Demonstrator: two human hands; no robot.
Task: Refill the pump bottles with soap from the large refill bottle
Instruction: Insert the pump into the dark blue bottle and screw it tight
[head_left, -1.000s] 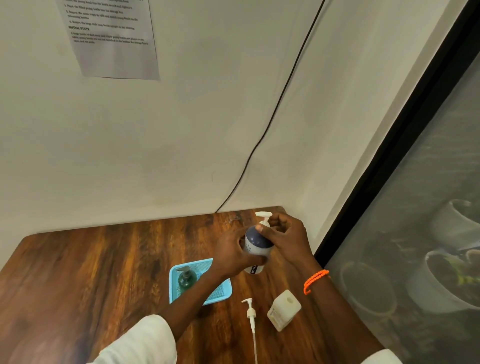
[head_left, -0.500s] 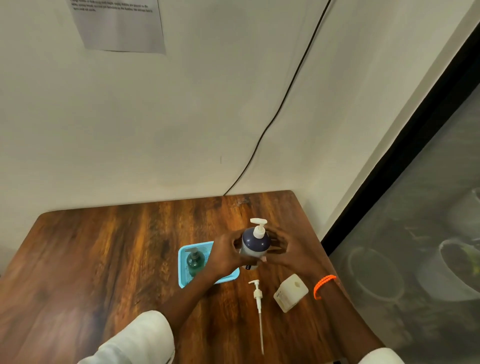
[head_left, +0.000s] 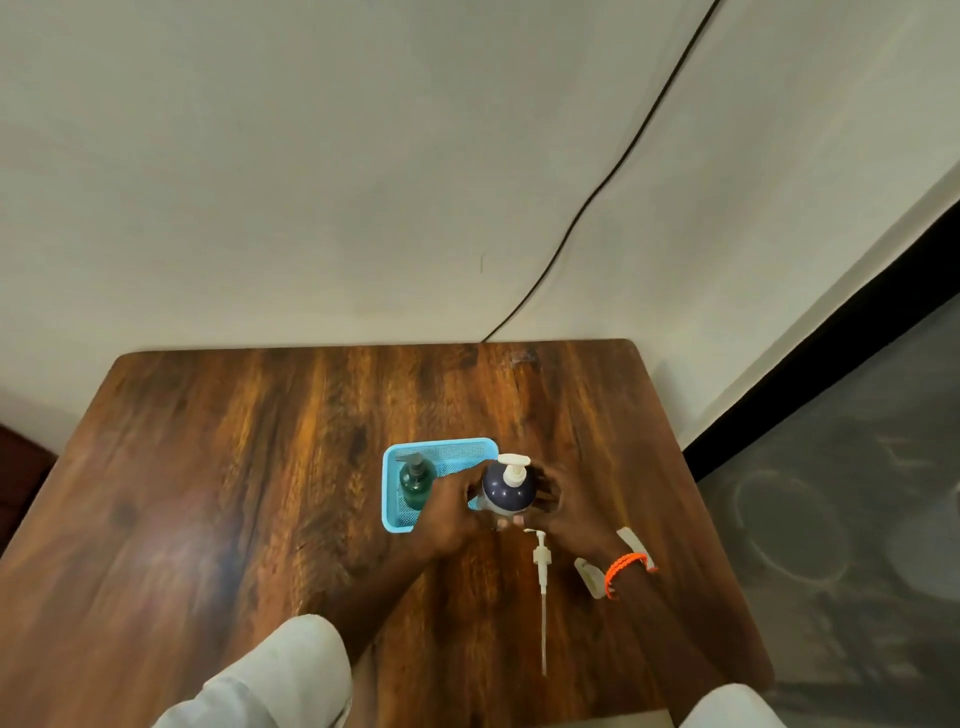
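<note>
From my remote seat I see both hands wrapped around the dark navy, round-bodied pump bottle with a white pump head (head_left: 508, 488), which stands upright just at the right edge of the light blue plastic mesh tray (head_left: 441, 449). My left hand (head_left: 451, 512) curls round the bottle's left side, fingers gripping it, and my right hand (head_left: 563, 512) grips the opposite side, its fingertips meeting under the bottle's near face. Inside the tray, at its left end, stands a small green translucent pump bottle with a dark pump (head_left: 415, 480), upright. On the brown wooden table (head_left: 234, 493), just near of the navy bottle, lies a loose white pump head with a long dip tube (head_left: 542, 582), tube pointing toward me. Partly hidden under my right wrist, which wears an orange beaded bracelet (head_left: 626, 566), lies a pale cream square refill bottle (head_left: 589, 571). A black cable (head_left: 597, 197) runs down the off-white wall behind the table.
</note>
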